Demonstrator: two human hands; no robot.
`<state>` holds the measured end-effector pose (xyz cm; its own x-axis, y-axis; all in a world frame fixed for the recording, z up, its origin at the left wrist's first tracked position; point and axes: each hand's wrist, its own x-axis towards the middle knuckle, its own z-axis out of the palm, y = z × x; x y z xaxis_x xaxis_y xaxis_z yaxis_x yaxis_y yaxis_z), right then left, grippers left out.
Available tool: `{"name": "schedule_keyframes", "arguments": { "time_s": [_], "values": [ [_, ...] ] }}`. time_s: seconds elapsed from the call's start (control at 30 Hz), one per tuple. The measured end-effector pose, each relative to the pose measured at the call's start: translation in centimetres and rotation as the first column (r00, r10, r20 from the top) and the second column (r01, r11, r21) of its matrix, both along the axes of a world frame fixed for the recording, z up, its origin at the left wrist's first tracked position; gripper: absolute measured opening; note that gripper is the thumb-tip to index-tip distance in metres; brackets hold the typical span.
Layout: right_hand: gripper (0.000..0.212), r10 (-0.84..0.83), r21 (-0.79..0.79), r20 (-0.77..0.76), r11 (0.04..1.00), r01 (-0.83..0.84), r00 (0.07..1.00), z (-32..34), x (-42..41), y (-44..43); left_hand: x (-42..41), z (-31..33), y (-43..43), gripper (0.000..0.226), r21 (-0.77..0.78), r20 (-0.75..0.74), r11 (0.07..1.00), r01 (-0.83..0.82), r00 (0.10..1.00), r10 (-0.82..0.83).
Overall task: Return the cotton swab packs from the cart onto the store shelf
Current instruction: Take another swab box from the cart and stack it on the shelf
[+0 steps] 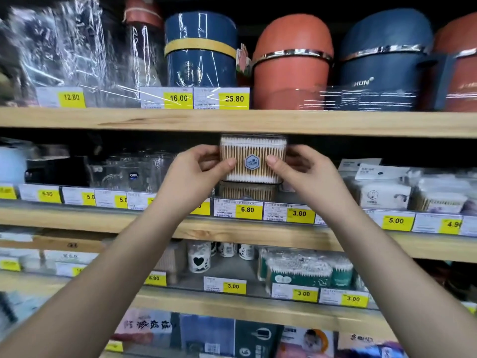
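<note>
A clear box of wooden cotton swabs point(252, 151) with a blue hexagon label is held up at the middle shelf, just under the upper wooden board. My left hand point(198, 167) grips its left side and my right hand point(300, 166) grips its right side, thumbs on the front face. Directly beneath it a second, similar swab box point(246, 191) stands on the shelf behind the 6.80 price tag. The held box sits on or just above that lower box; I cannot tell which. The cart is out of view.
The wooden shelf board point(232, 122) above carries blue and orange canisters point(291, 60). Glass mugs point(129, 171) stand left of the swabs, white cotton pad packs point(387, 195) to the right. Green swab packs point(302, 272) and small cups fill the shelf below.
</note>
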<state>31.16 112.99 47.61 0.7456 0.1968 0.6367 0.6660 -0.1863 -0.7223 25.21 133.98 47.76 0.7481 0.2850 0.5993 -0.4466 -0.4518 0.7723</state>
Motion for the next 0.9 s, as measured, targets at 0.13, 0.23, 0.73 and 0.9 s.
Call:
{"name": "schedule_keyframes", "arguments": {
  "time_s": [0.13,0.23,0.73,0.9],
  "values": [
    [0.038,-0.011,-0.022,-0.002,1.000,0.011,1.000,0.3,0.3,0.1,1.0,0.0,0.4,0.035,0.013,-0.009,1.000,0.013,1.000,-0.013],
    [0.045,0.002,-0.035,-0.021,0.999,-0.002,1.000,0.3,0.6,-0.1,1.4,0.1,0.3,0.035,0.038,-0.013,0.999,0.009,1.000,-0.008],
    [0.066,0.000,-0.077,-0.001,0.997,0.000,1.000,-0.4,2.1,0.3,2.3,-0.4,0.3,0.028,0.100,0.004,0.995,-0.003,1.000,0.003],
    [0.057,-0.029,-0.119,0.019,0.992,0.031,0.999,-0.3,2.1,0.5,2.5,-0.7,0.6,0.043,0.170,-0.033,0.985,0.003,0.999,0.003]
  ]
}}
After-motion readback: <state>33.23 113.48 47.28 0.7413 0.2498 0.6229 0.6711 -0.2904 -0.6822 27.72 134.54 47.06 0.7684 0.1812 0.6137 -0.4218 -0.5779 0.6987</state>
